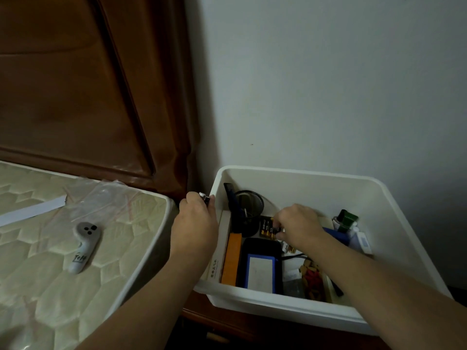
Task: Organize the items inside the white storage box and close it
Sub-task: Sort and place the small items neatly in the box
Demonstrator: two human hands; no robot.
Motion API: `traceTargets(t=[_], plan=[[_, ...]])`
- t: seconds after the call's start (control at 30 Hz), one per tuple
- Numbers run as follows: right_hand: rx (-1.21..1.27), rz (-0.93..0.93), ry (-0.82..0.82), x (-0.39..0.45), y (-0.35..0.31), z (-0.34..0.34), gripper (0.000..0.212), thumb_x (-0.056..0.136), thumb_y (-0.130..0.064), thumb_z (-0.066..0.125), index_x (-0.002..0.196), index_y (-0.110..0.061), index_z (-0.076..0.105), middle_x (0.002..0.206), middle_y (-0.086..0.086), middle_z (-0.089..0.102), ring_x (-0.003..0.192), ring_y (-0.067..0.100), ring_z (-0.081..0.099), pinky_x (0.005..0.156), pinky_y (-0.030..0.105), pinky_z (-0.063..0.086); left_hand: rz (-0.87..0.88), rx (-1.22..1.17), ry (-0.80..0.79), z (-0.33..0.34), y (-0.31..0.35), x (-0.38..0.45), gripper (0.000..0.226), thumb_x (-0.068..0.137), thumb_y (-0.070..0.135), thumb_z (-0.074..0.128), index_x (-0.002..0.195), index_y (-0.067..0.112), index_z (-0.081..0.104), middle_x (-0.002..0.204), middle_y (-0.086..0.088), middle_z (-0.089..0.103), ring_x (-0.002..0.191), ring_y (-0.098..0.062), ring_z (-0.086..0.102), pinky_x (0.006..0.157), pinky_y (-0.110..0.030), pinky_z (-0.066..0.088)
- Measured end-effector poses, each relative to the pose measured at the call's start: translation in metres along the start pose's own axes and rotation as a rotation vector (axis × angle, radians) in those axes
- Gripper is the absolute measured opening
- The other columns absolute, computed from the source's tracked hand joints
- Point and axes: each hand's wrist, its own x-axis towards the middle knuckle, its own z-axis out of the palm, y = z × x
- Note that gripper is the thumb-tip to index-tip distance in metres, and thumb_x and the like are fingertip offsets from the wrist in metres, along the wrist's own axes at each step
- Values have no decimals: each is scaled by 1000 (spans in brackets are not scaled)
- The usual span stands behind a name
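White storage box (pixel 298 173) sits open by bed, sorting underway: right hand (pixel 297 224) pinches batteries (pixel 268 227) inside, left hand (pixel 195 223) grips small metal item at rim; next place both neatly, find lid.

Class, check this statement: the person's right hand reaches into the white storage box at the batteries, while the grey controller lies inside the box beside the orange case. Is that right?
Not quite. The right hand does reach into the white storage box at the batteries, but the grey controller lies outside it, on the mattress to the left. The head view shows this.
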Motion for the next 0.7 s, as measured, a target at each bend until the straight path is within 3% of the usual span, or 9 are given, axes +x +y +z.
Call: traceTargets(t=[0.23,0.47,0.7], plan=[[-3,-63,34,9,-3,11,41,88,-53,76,123,-33,72,109,0,71,104,22,64,84,33,49,5,-10,15,1,0,-1,24,108,44,43,100,22,43,83,7,49,62,-5,51,48,-16,30],[68,9,16,16,-5,10,42,90,-53,74,123,-26,69,115,0,71,106,23,67,85,34,56,1,-14,10,0,-1,2,24,108,45,43,102,22,45,84,5,54,62,-6,54,48,-17,33],[73,26,28,22,-9,16,44,86,-60,73,112,-25,68,107,1,70,100,23,68,79,33,55,16,3,7,5,-1,1,27,108,46,41,102,20,46,84,4,55,62,-6,54,47,-16,32]])
